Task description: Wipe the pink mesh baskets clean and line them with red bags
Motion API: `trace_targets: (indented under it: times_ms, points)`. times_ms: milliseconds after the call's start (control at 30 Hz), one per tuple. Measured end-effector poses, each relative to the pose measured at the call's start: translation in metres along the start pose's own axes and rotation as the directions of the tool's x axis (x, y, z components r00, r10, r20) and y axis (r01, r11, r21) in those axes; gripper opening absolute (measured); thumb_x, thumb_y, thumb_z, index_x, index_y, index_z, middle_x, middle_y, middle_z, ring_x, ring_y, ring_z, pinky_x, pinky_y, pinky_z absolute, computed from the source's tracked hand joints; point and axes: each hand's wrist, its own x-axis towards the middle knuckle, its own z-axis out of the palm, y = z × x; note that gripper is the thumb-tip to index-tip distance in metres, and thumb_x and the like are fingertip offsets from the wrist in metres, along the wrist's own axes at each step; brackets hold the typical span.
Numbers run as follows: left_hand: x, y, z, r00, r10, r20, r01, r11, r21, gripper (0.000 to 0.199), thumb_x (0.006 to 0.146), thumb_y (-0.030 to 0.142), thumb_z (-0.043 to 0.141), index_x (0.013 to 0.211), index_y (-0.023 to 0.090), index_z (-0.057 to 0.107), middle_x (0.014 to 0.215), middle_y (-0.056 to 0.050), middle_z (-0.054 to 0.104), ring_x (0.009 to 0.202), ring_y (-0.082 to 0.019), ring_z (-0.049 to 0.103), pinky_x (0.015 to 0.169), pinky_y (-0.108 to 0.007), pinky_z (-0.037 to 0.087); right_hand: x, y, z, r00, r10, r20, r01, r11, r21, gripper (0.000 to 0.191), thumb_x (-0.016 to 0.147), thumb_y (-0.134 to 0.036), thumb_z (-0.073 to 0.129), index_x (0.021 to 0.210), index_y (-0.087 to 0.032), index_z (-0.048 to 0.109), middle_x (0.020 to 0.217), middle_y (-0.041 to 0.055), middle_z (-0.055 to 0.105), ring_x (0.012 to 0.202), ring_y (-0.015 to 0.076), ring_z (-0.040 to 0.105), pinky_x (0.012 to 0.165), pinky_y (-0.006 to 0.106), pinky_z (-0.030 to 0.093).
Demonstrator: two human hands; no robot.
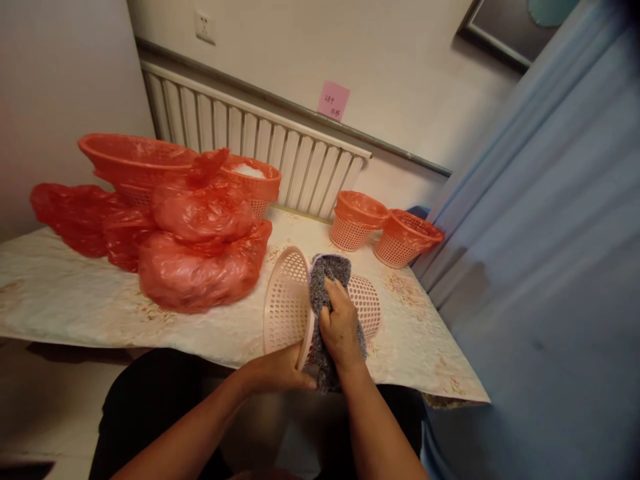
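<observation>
A pale pink perforated plastic wastebasket point(286, 303) lies on its side at the table's near edge, its mouth facing left. My left hand point(283, 367) grips the lower rim, with the fingers inside the mouth and the thumb outside. A grey cleaning cloth point(330, 275) is draped over the outer wall just behind the rim and hangs down past it. My right hand point(343, 327) is closed on this cloth and presses it against the basket's side. Part of the wall is hidden behind the cloth and hand.
Several filled red plastic bags point(200, 267) are heaped on the left of the flower-patterned table point(430, 333). Behind them stand a large red-lined basket point(140, 157) and a smaller one point(260, 180). Two lined baskets point(353, 223) stand back right, near a blue curtain point(540, 267). A radiator point(250, 133) lines the wall.
</observation>
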Motion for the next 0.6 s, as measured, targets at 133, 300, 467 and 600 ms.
trace_targets:
  times_ms: [133,300,467,600]
  points:
    - [0.018,0.024,0.014,0.976,-0.004,-0.216,-0.043,0.977,-0.21,0.08,0.064,0.013,0.073,0.137,0.021,0.04,0.129,-0.008,0.06,0.119,-0.027,0.054,0.103,-0.044,0.041,-0.009,0.0,0.0,1.0,-0.023,-0.017,0.022,1.0,-0.02,0.068,0.066,-0.002,0.038,0.131,-0.014,0.056,0.135,0.0065,0.057,0.133,0.0236,0.044,0.114,0.046,0.034]
    - [0.027,0.033,0.024,0.959,-0.024,-0.284,-0.068,0.949,-0.308,0.07,0.07,0.021,0.073,0.134,0.017,0.045,0.126,-0.011,0.063,0.121,-0.03,0.055,0.104,-0.046,0.041,-0.004,0.022,-0.003,1.0,-0.014,0.016,0.015,1.0,-0.021,0.065,0.069,-0.004,0.041,0.132,-0.015,0.055,0.134,0.0069,0.057,0.131,0.0224,0.045,0.114,0.043,0.034]
    - [0.023,0.039,0.026,0.971,-0.019,-0.237,-0.066,0.936,-0.347,0.073,0.07,0.03,0.078,0.135,0.018,0.046,0.134,-0.013,0.059,0.127,-0.03,0.051,0.11,-0.046,0.036,0.005,0.093,-0.015,0.972,0.229,-0.045,-0.233,0.964,-0.127,0.052,0.076,-0.011,0.041,0.124,-0.013,0.061,0.127,0.0122,0.062,0.122,0.0256,0.053,0.108,0.044,0.039]
    - [0.021,0.037,0.021,0.974,0.028,-0.225,-0.105,0.935,-0.338,0.073,0.07,0.029,0.08,0.135,0.02,0.047,0.137,-0.013,0.057,0.127,-0.029,0.051,0.114,-0.048,0.031,-0.01,0.134,-0.028,0.915,0.37,-0.162,-0.398,0.893,-0.21,0.045,0.078,-0.016,0.04,0.115,-0.008,0.063,0.117,0.0177,0.065,0.112,0.0288,0.059,0.1,0.046,0.044]
